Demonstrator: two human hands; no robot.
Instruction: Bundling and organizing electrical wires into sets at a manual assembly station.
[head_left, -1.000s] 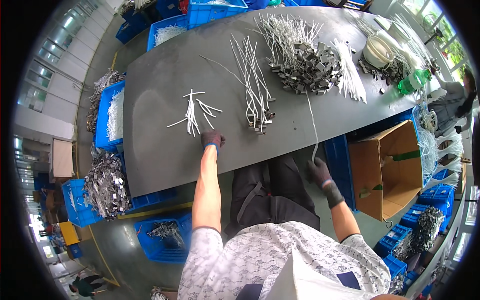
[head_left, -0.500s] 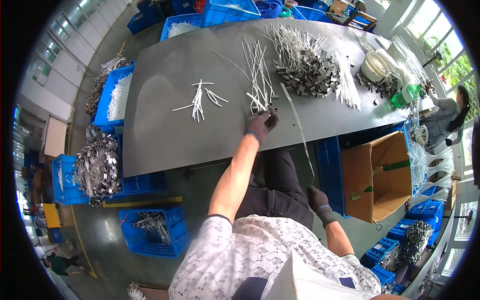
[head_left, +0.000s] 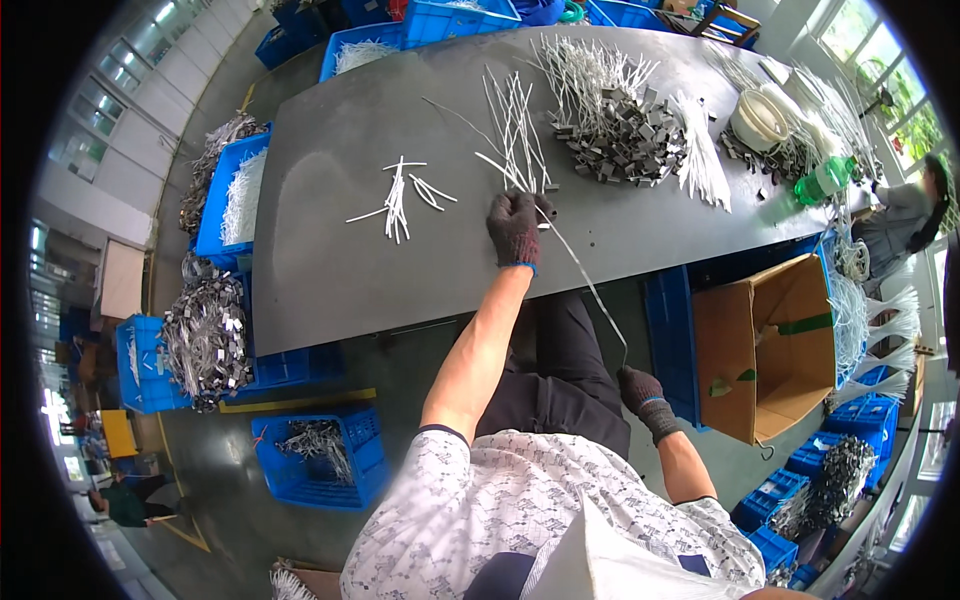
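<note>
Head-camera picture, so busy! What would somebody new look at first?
Probably the big heap of pale strands with dark grey, blocky ends, on the far half of the table, right of its middle. Next, maybe the gloved left hand by a smaller bundle, with a thin strand running from near it to the gloved right hand. The green bottle also pops out at the table's right.

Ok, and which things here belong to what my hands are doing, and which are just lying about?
Seemingly part of it:
small bunch of white strands, at your left hand
long pale strand, its end in your right hand
large pile of dark-ended strands, untouched but similar

Probably just lying about:
green bottle
pale bucket
cardboard box
</note>
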